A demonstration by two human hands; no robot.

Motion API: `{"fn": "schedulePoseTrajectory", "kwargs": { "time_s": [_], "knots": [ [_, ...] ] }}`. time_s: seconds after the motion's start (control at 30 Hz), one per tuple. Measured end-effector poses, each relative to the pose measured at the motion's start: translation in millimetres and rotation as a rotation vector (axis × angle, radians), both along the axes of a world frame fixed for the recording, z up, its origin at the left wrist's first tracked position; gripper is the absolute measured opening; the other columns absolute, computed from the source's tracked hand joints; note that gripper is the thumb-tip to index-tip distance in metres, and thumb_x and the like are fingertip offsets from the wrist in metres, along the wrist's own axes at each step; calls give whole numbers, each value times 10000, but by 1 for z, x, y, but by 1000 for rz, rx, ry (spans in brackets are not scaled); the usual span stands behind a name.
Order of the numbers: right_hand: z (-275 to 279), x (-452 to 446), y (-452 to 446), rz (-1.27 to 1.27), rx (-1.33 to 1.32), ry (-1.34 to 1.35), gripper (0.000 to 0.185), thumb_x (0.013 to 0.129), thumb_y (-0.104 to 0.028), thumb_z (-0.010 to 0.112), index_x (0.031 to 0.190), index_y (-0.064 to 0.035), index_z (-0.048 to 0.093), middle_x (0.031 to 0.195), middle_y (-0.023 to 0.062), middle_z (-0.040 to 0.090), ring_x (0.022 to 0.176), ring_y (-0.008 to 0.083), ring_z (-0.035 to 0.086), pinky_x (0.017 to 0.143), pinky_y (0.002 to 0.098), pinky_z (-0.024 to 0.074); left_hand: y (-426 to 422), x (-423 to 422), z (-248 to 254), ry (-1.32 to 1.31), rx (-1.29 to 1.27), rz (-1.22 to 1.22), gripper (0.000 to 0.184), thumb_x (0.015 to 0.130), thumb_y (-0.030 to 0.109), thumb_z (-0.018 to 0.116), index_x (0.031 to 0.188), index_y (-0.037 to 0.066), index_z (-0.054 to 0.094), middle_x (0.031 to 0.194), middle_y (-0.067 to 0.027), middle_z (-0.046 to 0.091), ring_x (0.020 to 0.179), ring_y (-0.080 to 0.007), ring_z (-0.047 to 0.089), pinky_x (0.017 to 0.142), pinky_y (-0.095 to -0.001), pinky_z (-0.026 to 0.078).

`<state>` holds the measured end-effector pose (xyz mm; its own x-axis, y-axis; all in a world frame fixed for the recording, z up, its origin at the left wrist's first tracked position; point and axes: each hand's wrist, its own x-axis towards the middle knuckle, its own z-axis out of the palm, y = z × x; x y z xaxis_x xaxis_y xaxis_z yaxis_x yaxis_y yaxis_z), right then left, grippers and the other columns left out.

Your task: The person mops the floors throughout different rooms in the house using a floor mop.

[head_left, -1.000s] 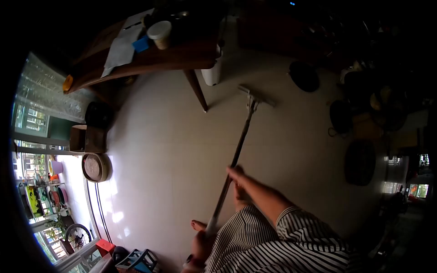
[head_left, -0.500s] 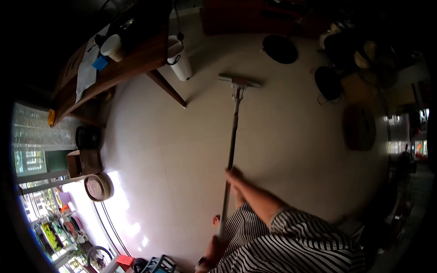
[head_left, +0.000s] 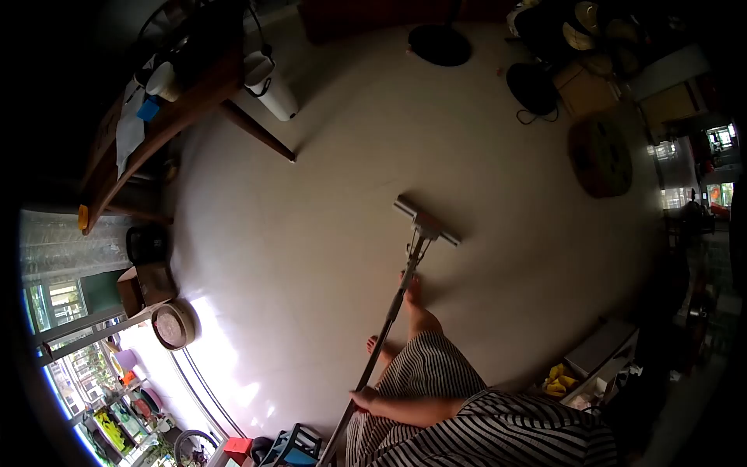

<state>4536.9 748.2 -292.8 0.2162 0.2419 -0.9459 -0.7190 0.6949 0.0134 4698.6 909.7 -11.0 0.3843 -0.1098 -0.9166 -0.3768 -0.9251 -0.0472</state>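
Observation:
A flat-headed floor mop (head_left: 426, 222) rests on the pale floor, its head slanted in front of my bare feet. Its long pole (head_left: 393, 309) slopes down to the bottom edge of the view. My right hand (head_left: 364, 399) is wrapped round the lower part of this pole, beside my striped clothing. The pole's end and my left hand are out of the frame. One bare foot (head_left: 412, 289) is just behind the mop head, partly covered by the pole; the other foot (head_left: 377, 345) is to its left.
A wooden table (head_left: 183, 113) is at upper left, a white bin (head_left: 272, 93) beside its leg. Dark round bases (head_left: 440, 45) stand at the far side. A round basket (head_left: 173, 325) is by the bright window, a crate (head_left: 299, 447) at the bottom, an open box (head_left: 599, 350) at lower right.
The mop head has come back close to my feet. My right hand has moved down and left with the pole. My left hand has left the view. The camera view has shifted over the floor.

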Motion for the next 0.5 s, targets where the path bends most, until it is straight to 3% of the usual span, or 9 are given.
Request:
{"fn": "schedulePoseTrajectory", "kwargs": {
  "time_s": [0.07, 0.1, 0.13, 0.17, 0.27, 0.33, 0.4, 0.43, 0.5],
  "knots": [
    [-23, -15, -30, -192, -361, 85, 359, 872, -328, 457, 688, -25, 518, 572, 61, 533, 441, 179, 482, 423, 333, 412, -27, -15, -39, 72, -27, -50, 394, 732, 356, 630, 873, 7, 514, 810, -275, 574, 827, -434, 553, 643, -469, 461],
    [-63, -29, -58, -125, -295, -18, 328, 874, -291, 465, 680, -29, 504, 577, 65, 529, 468, 178, 499, 446, 335, 426, -46, -26, -60, 123, -47, -84, 392, 732, 355, 630, 873, 8, 515, 809, -274, 575, 827, -434, 553, 644, -469, 461],
    [-32, -22, -129, -331, -546, 0, 292, 873, -252, 466, 682, -36, 513, 583, 72, 539, 528, 187, 542, 491, 330, 449, -68, -38, -84, 174, -80, -118, 390, 732, 355, 630, 873, 9, 516, 808, -274, 575, 827, -434, 553, 644, -469, 462],
    [13, -24, -212, 2, -570, 99, 257, 870, -219, 462, 707, -29, 525, 606, 85, 552, 559, 206, 563, 532, 342, 463, -91, -49, -105, 221, -122, -147, 388, 731, 354, 630, 873, 11, 517, 808, -273, 575, 827, -433, 553, 644, -469, 462],
    [-63, -64, -322, -21, -1040, 122, 336, 808, -285, 455, 933, 6, 567, 754, 153, 632, 699, 276, 611, 624, 376, 470, -222, -90, -137, 220, -502, -83, 332, 724, 309, 652, 847, 17, 553, 706, -191, 591, 691, -371, 583, 577, -405, 460],
    [-102, -97, -404, -150, -838, 272, 324, 773, -313, 514, 627, -29, 568, 606, 116, 591, 548, 238, 578, 488, 357, 453, -320, -107, -129, 267, -569, 45, 396, 750, 347, 631, 914, -4, 547, 745, -236, 585, 749, -401, 575, 599, -436, 458],
    [-74, -103, -468, -382, -856, 210, 253, 713, -258, 563, 604, -32, 539, 547, 95, 553, 409, 155, 494, 342, 300, 353, -368, -118, -137, 302, -751, 46, 385, 772, 340, 611, 938, 1, 537, 759, -235, 587, 741, -406, 570, 594, -442, 452],
    [-65, -105, -488, -276, -865, 254, 215, 699, -221, 556, 630, -19, 540, 560, 93, 560, 400, 141, 487, 318, 286, 329, -389, -118, -122, 322, -775, 79, 354, 801, 313, 584, 963, 6, 517, 761, -232, 585, 723, -411, 566, 587, -453, 446],
    [-61, -104, -490, -415, -862, 255, 195, 717, -196, 550, 696, -2, 547, 563, 70, 550, 414, 160, 506, 345, 283, 377, -392, -118, -110, 350, -816, 124, 330, 829, 292, 551, 987, 7, 500, 774, -237, 582, 722, -413, 562, 595, -457, 447]
  ]
}}
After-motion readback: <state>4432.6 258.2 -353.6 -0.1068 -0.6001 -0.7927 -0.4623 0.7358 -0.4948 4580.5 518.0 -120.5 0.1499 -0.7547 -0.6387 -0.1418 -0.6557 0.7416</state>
